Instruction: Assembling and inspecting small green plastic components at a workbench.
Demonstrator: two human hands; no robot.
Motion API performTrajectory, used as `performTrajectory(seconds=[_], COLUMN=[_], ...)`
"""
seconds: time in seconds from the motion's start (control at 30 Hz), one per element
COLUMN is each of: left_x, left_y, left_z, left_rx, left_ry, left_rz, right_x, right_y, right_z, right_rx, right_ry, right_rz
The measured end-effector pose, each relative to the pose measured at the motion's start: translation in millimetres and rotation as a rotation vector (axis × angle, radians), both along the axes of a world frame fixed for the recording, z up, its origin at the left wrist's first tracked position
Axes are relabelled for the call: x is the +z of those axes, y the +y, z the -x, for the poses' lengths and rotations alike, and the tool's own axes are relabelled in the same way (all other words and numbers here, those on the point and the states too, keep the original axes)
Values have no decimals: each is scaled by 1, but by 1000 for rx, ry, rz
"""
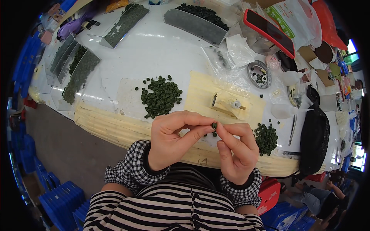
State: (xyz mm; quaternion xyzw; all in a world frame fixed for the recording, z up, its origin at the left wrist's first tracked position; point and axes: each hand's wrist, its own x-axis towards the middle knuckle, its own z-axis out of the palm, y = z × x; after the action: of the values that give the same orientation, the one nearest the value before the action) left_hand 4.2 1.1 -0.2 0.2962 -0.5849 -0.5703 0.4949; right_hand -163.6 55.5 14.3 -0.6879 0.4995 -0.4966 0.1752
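Note:
Fingertips of both my hands meet over the near edge of the table around a small dark green disc-like piece (214, 126). My left hand (171, 136) pinches it between thumb and index finger. My right hand (239, 150) has its index fingertip against the same piece, its thumb lower and its other fingers curled. Another green bit shows just below the fingertips; whether it is held I cannot tell. A large pile of such green pieces (160, 96) lies beyond my left hand, and a smaller pile (266, 139) lies right of my right hand.
A small block fixture with a metal post (233, 104) stands on yellowish covering (196, 86). Clear bins of green pieces (196, 26) line the back and left. At right are a red-cased phone (269, 32), a round metal dish (259, 73), tweezers (293, 131) and a black mesh pouch (314, 134).

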Motion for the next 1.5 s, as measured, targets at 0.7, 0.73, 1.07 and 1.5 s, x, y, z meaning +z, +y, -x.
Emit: performTrajectory(seconds=[0.7, 0.73, 1.07, 1.5], left_x=[2, 2, 4, 1], left_y=[-1, -1, -1, -1], left_z=[2, 2, 2, -2], left_rx=[57, 60, 72, -34], left_ry=[-206, -210, -249, -52], left_rz=[344, 357, 438, 139], right_x=[1, 0, 1, 1], right_y=[0, 0, 0, 0], right_z=[0, 0, 4, 3], right_rx=[-59, -55, -21, -2], right_ry=[27, 30, 53, -27], right_rz=[21, 25, 36, 13])
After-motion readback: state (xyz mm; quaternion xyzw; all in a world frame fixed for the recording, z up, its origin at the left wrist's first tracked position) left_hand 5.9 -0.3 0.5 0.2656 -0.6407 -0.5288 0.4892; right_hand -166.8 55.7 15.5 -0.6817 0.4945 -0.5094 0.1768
